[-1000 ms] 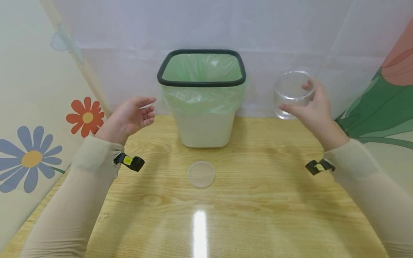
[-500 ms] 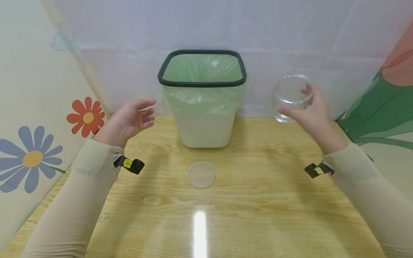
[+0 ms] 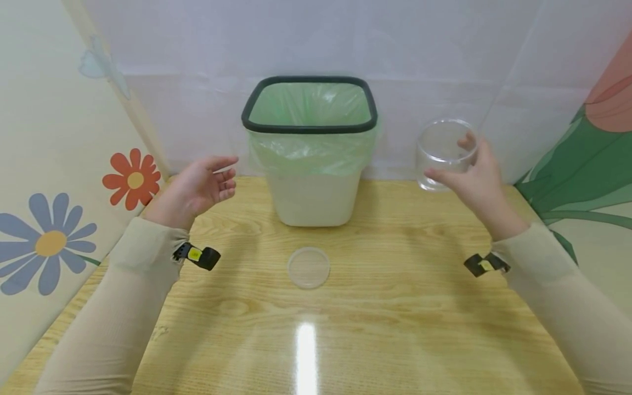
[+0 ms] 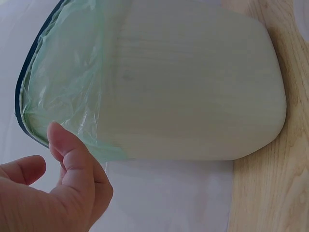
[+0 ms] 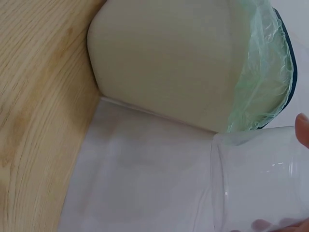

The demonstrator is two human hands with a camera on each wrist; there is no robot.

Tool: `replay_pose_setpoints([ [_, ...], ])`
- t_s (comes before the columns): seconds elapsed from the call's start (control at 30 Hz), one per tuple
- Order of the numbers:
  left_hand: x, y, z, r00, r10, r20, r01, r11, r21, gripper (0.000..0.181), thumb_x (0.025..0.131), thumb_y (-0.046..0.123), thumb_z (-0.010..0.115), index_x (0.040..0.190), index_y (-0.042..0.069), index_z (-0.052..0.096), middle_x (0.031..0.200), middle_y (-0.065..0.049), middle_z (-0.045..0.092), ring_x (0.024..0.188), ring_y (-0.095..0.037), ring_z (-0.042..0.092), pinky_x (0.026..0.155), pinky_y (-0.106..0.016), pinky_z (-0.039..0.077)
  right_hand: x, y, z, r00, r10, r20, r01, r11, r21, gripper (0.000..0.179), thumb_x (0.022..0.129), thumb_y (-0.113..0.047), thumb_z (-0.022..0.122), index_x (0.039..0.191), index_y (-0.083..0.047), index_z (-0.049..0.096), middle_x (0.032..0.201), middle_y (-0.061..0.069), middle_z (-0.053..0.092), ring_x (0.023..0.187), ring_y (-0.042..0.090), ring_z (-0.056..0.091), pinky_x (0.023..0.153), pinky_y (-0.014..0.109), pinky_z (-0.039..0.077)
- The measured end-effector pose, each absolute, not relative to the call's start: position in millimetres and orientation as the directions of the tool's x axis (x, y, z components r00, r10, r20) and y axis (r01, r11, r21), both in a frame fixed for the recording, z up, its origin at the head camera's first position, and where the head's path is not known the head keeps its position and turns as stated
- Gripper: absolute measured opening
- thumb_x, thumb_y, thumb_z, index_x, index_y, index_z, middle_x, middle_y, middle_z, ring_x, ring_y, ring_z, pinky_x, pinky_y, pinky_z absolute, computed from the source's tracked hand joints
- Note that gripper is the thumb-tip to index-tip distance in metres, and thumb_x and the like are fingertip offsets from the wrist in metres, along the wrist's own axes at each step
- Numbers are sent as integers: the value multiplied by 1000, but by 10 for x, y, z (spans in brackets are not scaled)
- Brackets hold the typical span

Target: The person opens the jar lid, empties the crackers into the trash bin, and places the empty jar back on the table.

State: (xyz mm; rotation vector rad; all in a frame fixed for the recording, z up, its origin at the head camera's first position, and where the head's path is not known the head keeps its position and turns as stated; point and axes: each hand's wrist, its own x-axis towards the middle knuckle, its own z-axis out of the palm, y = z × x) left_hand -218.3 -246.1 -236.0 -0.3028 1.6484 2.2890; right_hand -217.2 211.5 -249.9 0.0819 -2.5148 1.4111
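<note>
My right hand [image 3: 478, 173] grips a clear round jar [image 3: 434, 159] by its side, thumb in front and fingers behind. The jar is upright, its open top facing up, right of the bin; in the right wrist view the see-through wall of the jar [image 5: 258, 181] fills the lower right corner. My left hand [image 3: 201, 186] hovers left of the bin, holding nothing, fingers loosely bent. Between the hands stands a whitish trash bin [image 3: 316, 200] with a dark rim ring and a pale green liner bag [image 3: 308, 151] folded over its edge.
A clear, flat round disc [image 3: 308, 267] lies on the wooden table [image 3: 375, 329] in front of the bin. A white cloth backdrop [image 3: 207, 44] rises behind, and flower-printed panels [image 3: 29, 164] flank both sides.
My right hand has lowered slightly with the jar, drifting a little to the left. My left hand has sunk a touch. The bin and disc have stayed put.
</note>
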Motion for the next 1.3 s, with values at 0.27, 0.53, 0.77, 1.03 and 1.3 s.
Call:
replay_pose_setpoints([
  [0.27, -2152, -2460, -2382, -935, 123, -333, -354, -287, 890, 15, 106, 24, 51, 102, 16, 62, 83, 1, 54, 69, -13, 54, 62, -23, 52, -2171, 2105, -2513, -965, 83, 250, -169, 534, -828, 108, 80, -30, 86, 160, -10, 16, 163, 13, 27, 146, 40, 28, 116, 60, 29],
  [0.53, -2150, -2463, -2412, -936, 140, -324, -351, -290, 890, 12, 106, 24, 51, 106, 16, 60, 82, 1, 54, 67, -13, 54, 61, -23, 52, -2151, 2084, -2519, -968, 82, 236, -159, 524, -837, 109, 80, -28, 86, 160, -10, 15, 163, 12, 27, 145, 40, 29, 115, 60, 30],
  [0.77, -2142, -2460, -2437, -935, 143, -326, -354, -287, 890, 12, 106, 24, 51, 109, 15, 58, 83, 1, 54, 67, -13, 54, 61, -23, 52, -2142, 2085, -2563, -965, 74, 253, -181, 509, -841, 106, 81, -27, 85, 159, -7, 16, 162, 15, 29, 146, 40, 29, 117, 60, 27],
  [1.03, -2104, -2471, -2449, -935, 140, -325, -353, -279, 893, 13, 106, 24, 51, 104, 17, 62, 83, 1, 54, 66, -12, 54, 61, -22, 52, -2130, 2080, -2595, -964, 71, 255, -187, 497, -848, 105, 82, -25, 85, 159, -6, 16, 162, 15, 29, 146, 39, 29, 117, 58, 27],
  [1.3, -2087, -2483, -2457, -936, 136, -326, -351, -275, 895, 13, 105, 25, 54, 101, 18, 64, 84, 1, 53, 66, -12, 54, 61, -22, 52, -2125, 2076, -2602, -963, 77, 257, -185, 506, -842, 106, 81, -25, 85, 159, -6, 16, 161, 15, 30, 146, 39, 30, 117, 58, 28],
])
